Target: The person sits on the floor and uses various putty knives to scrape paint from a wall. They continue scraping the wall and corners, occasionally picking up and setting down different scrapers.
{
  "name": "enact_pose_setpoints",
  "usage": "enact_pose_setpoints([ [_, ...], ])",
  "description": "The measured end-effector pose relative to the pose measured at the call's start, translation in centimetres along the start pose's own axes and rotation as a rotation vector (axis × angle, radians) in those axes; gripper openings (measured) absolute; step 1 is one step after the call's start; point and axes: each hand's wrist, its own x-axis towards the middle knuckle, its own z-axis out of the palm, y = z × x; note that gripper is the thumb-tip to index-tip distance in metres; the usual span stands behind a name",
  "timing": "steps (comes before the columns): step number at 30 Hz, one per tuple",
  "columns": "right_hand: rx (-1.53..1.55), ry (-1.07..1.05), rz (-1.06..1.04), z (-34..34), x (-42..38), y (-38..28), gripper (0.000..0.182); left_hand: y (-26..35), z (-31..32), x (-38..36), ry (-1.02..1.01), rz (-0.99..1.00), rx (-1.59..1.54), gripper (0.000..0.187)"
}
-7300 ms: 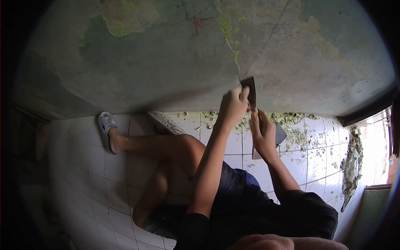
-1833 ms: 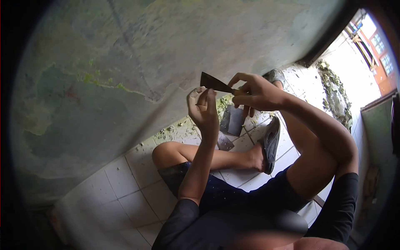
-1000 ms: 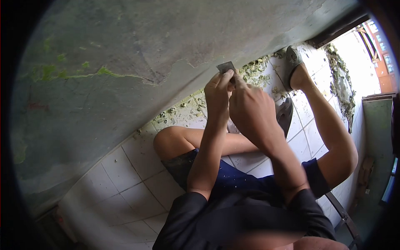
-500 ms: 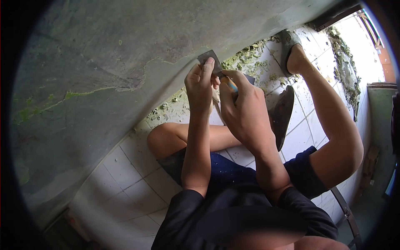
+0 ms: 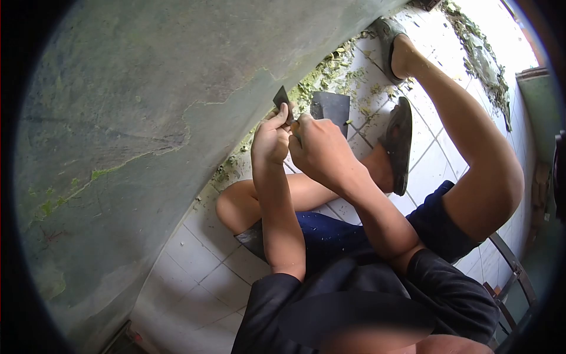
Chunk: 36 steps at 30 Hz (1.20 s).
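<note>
My left hand [image 5: 272, 137] is closed with thumb and fingers around the blade of a scraper [image 5: 283, 98], whose dark flat metal points up toward the wall. My right hand [image 5: 323, 147] is closed just beside it, wrapped round the scraper's handle; only a bit of orange shows between the hands. Beyond the right hand, a dark, flat, square-cornered plate [image 5: 331, 110] appears to lie on the tiles, its lower part hidden by that hand. Both hands are in front of the wall, apart from its surface.
The grey-green wall [image 5: 130, 130] rises on the left, with a ragged peeling edge and green patches. Greenish paint flakes [image 5: 333, 71] litter the white floor tiles [image 5: 197, 259] along its foot. More debris [image 5: 486, 59] lies upper right. My bent legs and sandals [image 5: 398, 147] surround the hands.
The view has shifted. Both hands have moved slightly down and left with the scraper, and its blade has turned to a narrower angle. More of the dark plate shows past my right hand.
</note>
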Motion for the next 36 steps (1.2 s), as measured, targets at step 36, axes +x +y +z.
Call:
enact_pose_setpoints([
  [36,0.812,0.079,0.318,1.4,2.5,0.1,0.040,1.4,1.6,-0.9,-0.009,0.022,-0.029,0.027],
])
